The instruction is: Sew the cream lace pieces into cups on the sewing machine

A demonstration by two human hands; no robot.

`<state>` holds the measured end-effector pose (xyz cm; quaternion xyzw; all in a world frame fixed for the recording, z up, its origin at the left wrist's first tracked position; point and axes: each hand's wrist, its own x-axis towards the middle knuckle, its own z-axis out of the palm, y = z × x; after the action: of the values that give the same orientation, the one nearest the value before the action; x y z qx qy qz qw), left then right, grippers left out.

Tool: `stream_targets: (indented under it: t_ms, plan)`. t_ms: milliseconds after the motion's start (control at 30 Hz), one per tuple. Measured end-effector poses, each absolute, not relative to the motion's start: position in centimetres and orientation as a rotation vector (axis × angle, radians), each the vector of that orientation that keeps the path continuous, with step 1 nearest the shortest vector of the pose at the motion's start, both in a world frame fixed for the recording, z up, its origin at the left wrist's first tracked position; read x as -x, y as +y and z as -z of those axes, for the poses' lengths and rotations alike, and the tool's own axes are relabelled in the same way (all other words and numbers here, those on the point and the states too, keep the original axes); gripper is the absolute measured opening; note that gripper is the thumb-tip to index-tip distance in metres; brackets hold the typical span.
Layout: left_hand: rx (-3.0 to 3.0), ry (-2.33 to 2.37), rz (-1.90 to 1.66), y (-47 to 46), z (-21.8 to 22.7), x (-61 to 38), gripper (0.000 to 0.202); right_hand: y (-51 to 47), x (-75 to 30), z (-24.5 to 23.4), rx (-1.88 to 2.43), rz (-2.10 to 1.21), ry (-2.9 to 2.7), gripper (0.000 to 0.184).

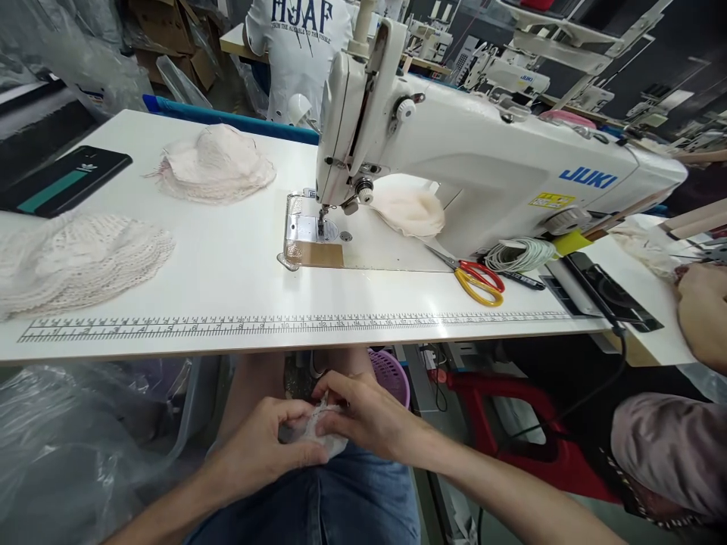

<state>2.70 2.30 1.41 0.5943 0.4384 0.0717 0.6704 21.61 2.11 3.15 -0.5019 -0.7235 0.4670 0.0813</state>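
Over my lap, below the table's front edge, both hands hold a small bunched piece of white lacy fabric (pixel 325 430). My left hand (pixel 278 435) grips it from the left, thumb along its lower side. My right hand (pixel 357 412) pinches its upper right part between thumb and fingers. The fingers hide much of the fabric, so its full shape cannot be made out. Above on the table stands a white JUKI sewing machine (pixel 488 144), with nothing under its presser foot (pixel 322 225).
Stacked pale fabric pieces (pixel 219 166) and a lacy pile (pixel 79 261) lie left, near a black phone (pixel 68 180). A cream fabric piece (pixel 412 210), scissors (pixel 477 280) and coiled cord (pixel 519 255) lie right. A co-worker's arm (pixel 704 314) is at far right; another person (pixel 307 53) is behind.
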Motion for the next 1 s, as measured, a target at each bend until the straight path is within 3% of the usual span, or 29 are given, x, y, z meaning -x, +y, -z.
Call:
stream_targets:
  t_ms: [167, 367, 500, 733, 1000]
  plan:
    - [-1.462, 1.163, -0.154, 1.8, -0.6, -3.6, 0.018, 2.3, -21.4, -2.4, 1.542, -1.414, -2.123, 0.020]
    - [-1.448, 1.068, -0.161, 2.1, -0.5, -3.2, 0.017, 2.4, -22.3, -2.1, 1.457, -1.150, -2.305, 0.013]
    - [-1.367, 1.018, -0.150, 2.6, -0.6, -2.5, 0.012, 2.5, -23.2, -1.7, 1.295, -1.320, -2.184, 0.019]
    - [-1.354, 0.985, -0.087, 2.8, -1.3, -2.4, 0.021, 2.3, -23.6, -0.1, 1.046, -1.599, -2.080, 0.025]
    - [-1.522, 0.991, 0.105, 2.9, -1.4, -1.0, 0.011, 2.0, -23.7, 1.2, 1.087, -1.926, -1.713, 0.035]
